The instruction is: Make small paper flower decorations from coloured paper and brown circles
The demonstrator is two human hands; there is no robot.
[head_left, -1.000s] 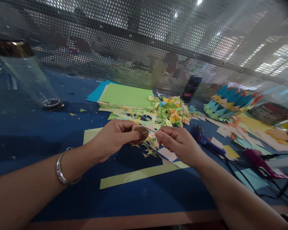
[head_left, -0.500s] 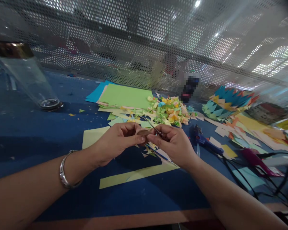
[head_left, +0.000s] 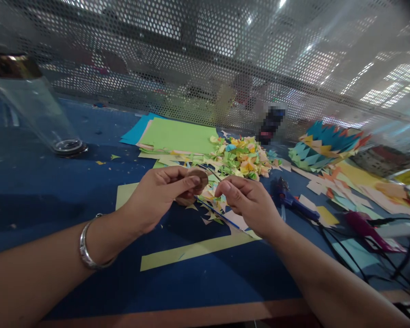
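Between the thumb and fingers of my left hand (head_left: pixel 155 196), a round, flat brown disc (head_left: pixel 202 178) is pinched, its face turned partly toward me. My right hand (head_left: pixel 251 200) is closed around a thin, dark, pointed tool (head_left: pixel 214 173); its handle is hidden by the fingers, so I cannot tell its kind. The tool's tip reaches close to the disc's right edge. Under the hands, a slim blue stick (head_left: pixel 222 216) lies among paper scraps. Nearer to me is a pale yellow paper strip (head_left: pixel 191 250).
Behind the hands stand a stack of coloured sheets (head_left: pixel 181 134) and a heap of folded paper pieces (head_left: pixel 242 157). A blue glue gun (head_left: pixel 297 205) with cables lies right, near a spiky paper ring (head_left: pixel 321 148). A glass bottle (head_left: pixel 48 109) stands far left, before a perforated metal screen (head_left: pixel 157 54).
My hands have drawn slightly apart. The disc has moved a little left and up and turned, showing more of its face. The tool stays in my right hand.
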